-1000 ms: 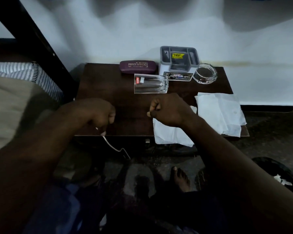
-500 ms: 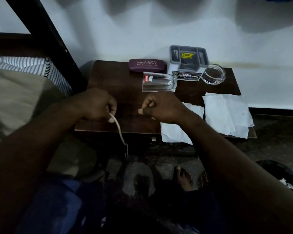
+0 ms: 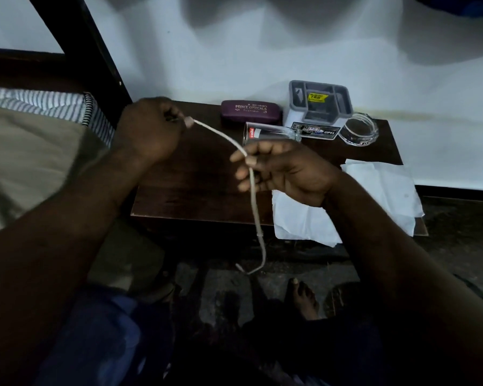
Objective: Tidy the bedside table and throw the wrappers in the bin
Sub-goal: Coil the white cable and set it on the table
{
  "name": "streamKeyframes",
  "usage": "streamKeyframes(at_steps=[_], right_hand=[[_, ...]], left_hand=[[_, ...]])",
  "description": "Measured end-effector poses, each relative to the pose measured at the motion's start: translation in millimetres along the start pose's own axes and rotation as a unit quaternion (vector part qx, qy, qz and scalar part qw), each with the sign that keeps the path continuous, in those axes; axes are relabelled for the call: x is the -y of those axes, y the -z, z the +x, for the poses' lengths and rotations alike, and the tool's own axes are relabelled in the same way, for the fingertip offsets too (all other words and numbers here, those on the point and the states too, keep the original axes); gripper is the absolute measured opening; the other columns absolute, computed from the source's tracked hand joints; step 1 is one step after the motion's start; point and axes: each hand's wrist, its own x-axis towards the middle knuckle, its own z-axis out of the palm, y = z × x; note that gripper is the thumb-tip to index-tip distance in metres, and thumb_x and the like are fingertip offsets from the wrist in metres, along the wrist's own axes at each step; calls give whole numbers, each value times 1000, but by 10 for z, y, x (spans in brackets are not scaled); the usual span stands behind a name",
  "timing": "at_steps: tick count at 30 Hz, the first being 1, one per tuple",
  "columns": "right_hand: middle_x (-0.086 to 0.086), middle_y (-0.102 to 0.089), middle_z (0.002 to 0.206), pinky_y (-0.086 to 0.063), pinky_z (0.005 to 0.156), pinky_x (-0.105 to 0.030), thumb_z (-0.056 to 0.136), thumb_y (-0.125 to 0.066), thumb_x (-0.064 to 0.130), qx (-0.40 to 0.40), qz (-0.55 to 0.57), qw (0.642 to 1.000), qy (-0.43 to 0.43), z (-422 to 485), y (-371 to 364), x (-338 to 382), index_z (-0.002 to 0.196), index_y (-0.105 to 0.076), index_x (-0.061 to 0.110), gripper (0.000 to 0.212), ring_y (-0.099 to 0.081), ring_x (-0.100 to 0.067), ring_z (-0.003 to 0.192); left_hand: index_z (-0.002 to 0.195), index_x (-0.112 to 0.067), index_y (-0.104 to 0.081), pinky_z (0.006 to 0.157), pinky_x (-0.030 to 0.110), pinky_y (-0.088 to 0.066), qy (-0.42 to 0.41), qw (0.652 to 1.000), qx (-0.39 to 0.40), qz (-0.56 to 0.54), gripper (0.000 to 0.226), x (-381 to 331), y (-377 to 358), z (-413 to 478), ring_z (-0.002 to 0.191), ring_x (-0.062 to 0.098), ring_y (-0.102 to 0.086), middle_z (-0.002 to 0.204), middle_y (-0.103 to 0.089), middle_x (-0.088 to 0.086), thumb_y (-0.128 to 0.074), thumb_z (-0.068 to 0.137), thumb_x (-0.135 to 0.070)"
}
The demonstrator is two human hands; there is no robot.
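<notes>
A pale, smooth wall [image 3: 262, 51] fills the upper half of the frame, crossed at upper left by a dark slanted bed post [image 3: 95, 51]. At left lies the bed [image 3: 34, 162], covered in plain beige cloth with a finely striped fabric [image 3: 53, 103] along its upper edge.

The bedside table [image 3: 195, 188], a flat rectangular top of dark, grained wood, sits in the middle against the wall. Over its lower right part lie two crumpled sheets of white paper [image 3: 385, 190], thin and creased, both overhanging the front edge. Below the table is a rough, dark floor [image 3: 444, 246] and a bare foot [image 3: 303, 299].

Both forearms reach in from the bottom corners. The left hand [image 3: 148, 132], over the table's upper left corner, is clenched, with thumb and fingers pinching one end of a thin, pale, round cord [image 3: 255, 207]. The right hand [image 3: 287, 171], palm up at centre, grasps the same cord between thumb and forefinger, the other fingers loosely curled. From there the cord hangs limp past the table's front edge and curls at its tip.

Along the back of the table stand a boxy grey plastic organiser [image 3: 319, 103] with open compartments and a yellow sticker, and left of it a maroon, rounded glasses case [image 3: 250, 110] with pale lettering. A clear tumbler [image 3: 271, 133] lies on its side just in front of them, and a squat, thick-walled round glass dish [image 3: 360, 129] sits right of the organiser.
</notes>
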Motion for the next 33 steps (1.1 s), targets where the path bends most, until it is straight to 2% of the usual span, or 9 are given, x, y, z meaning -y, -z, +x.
streamKeyframes(at_steps=[2, 6, 11, 15, 18, 22, 26, 28, 33], right_hand=[[-3, -70, 86, -55, 70, -29, 101, -56, 9, -37, 56, 997, 48, -5, 17, 37, 119, -69, 7, 22, -65, -14, 67], [3, -72, 82, -47, 52, -22, 103, -57, 15, -125, 100, 985, 56, 36, -60, 62, 113, -71, 11, 18, -51, -7, 50], [5, -73, 79, -40, 44, -16, 102, -60, 24, -124, 98, 987, 11, 14, -88, 126, 101, -71, 15, 15, -57, -5, 51], [7, -68, 72, -36, 44, -15, 91, -62, 35, -66, 90, 993, -31, -127, 79, 187, 103, -72, 15, 26, -58, -5, 50], [5, -62, 68, -27, 43, -16, 92, -60, 32, -59, 106, 992, -39, -226, 265, 207, 109, -74, 11, 31, -50, -4, 43], [4, -51, 63, -14, 39, -17, 91, -64, 31, -116, 82, 989, -37, -192, 304, 155, 104, -73, 9, 26, -31, -1, 39], [2, -53, 65, -13, 39, -17, 97, -65, 28, -154, 59, 986, -37, -130, 253, 118, 82, -73, 16, 21, -30, -3, 40], [3, -54, 66, -14, 40, -17, 94, -67, 33, -157, 51, 985, -42, -140, 270, 141, 90, -75, 15, 20, -31, -3, 42], [5, -55, 68, -23, 42, -14, 103, -58, 28, -182, 45, 981, -55, -265, 457, 155, 106, -73, 12, 21, -38, -3, 47]], left_hand=[[102, -20, -77, 85, 25, -42, -13, 996, 55, 64, 23, 42, -22, -10, 101, 17, -61, 107, -68, -2, -68, 95, -40], [139, -29, -61, 107, 46, -43, -172, 975, 73, 118, 59, -233, -69, -142, 122, 36, -56, 135, -63, 7, -58, 81, -39], [124, -20, -71, 93, 40, -52, -296, 951, 77, 40, 47, -548, -148, -272, 108, 30, -68, 118, -74, 6, -51, 83, -11], [116, -13, -74, 89, 47, -55, -179, 964, 37, 193, 28, -375, -120, -98, 102, 42, -68, 112, -73, 21, -57, 96, -23], [115, -11, -73, 94, 47, -54, -102, 961, 132, 219, 26, -218, -137, -37, 106, 37, -64, 118, -70, 20, -57, 98, -24], [146, -28, -55, 108, 41, -47, -182, 966, 159, 88, 54, -467, -220, -164, 128, 29, -59, 141, -63, 8, -70, 94, -32], [122, -26, -68, 87, 39, -54, -303, 945, 115, 49, 26, -760, -358, -308, 103, 29, -69, 115, -75, 3, -61, 97, -24], [110, -24, -71, 81, 40, -54, -294, 948, 92, 80, 25, -779, -364, -288, 95, 35, -68, 105, -76, 7, -52, 94, -25], [120, -21, -73, 91, 40, -52, -179, 970, 77, 146, 28, -644, -370, -104, 107, 38, -65, 116, -73, 16, -55, 99, -24]])
